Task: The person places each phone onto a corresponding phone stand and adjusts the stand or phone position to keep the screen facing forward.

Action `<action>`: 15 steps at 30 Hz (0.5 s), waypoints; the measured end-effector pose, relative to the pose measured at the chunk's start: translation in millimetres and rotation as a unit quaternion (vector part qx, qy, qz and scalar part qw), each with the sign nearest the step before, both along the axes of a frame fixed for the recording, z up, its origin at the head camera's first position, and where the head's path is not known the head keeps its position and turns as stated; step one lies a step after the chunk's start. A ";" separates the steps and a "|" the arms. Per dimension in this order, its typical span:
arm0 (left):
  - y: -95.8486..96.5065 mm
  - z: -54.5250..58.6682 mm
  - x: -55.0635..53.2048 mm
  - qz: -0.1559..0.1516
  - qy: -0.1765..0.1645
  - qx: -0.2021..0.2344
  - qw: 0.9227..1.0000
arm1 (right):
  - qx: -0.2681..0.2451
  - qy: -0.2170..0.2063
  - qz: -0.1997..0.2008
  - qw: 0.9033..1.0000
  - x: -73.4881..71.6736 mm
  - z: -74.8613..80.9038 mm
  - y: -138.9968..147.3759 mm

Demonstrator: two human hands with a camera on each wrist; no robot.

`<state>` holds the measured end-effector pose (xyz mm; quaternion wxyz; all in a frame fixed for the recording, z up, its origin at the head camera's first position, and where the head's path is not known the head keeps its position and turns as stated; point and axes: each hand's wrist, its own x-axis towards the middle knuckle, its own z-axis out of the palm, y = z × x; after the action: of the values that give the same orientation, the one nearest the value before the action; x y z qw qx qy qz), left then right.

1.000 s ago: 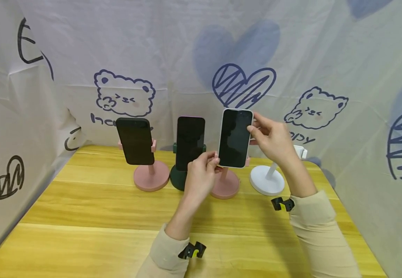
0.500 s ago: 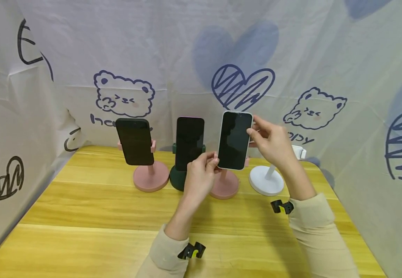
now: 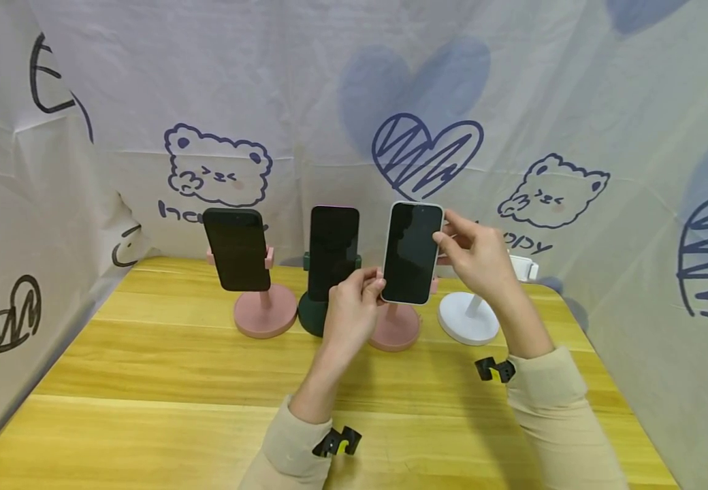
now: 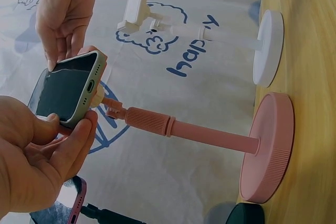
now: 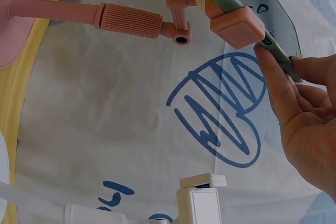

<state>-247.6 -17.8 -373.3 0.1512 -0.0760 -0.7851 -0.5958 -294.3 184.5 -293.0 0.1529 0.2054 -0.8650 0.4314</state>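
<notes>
A phone with a pale rim and dark screen (image 3: 412,255) stands upright in the clamp of a pink phone stand (image 3: 393,330). My right hand (image 3: 479,255) pinches its right edge near the top, with the thumb in front. At the lower left corner of the phone, my left hand (image 3: 354,306) has thumb and fingers curled round the pink clamp's left side, which they mostly hide. In the right wrist view, the clamp's other pink jaw (image 5: 239,27) sits against the phone's green edge. The left wrist view shows the phone's charging-port end (image 4: 90,86) near my left fingers.
To the left, a dark phone (image 3: 333,252) sits in a dark green stand (image 3: 312,314), and another black phone (image 3: 237,248) in a pink stand (image 3: 265,313). On the right is a white stand (image 3: 468,320) with no phone. A printed cloth (image 3: 329,88) hangs behind the wooden table (image 3: 176,381).
The pale-rimmed phone has slid down a little in the clamp, and my right hand has come down with it. My left hand has stayed in place.
</notes>
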 end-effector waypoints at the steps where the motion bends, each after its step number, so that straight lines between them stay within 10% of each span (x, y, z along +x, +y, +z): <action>1: -0.1 -0.1 -0.1 0.001 0.001 -0.001 1.000 | 0.001 0.000 0.000 1.000 0.3 -0.7 0.3; 15: -0.1 -0.3 -0.5 0.005 0.009 -0.014 1.000 | 0.006 0.001 -0.008 1.000 3.1 -8.8 2.0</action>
<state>-248.2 -17.9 -373.6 0.1603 -0.0800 -0.7922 -0.5833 -291.3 186.5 -301.8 0.1557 0.1997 -0.8692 0.4246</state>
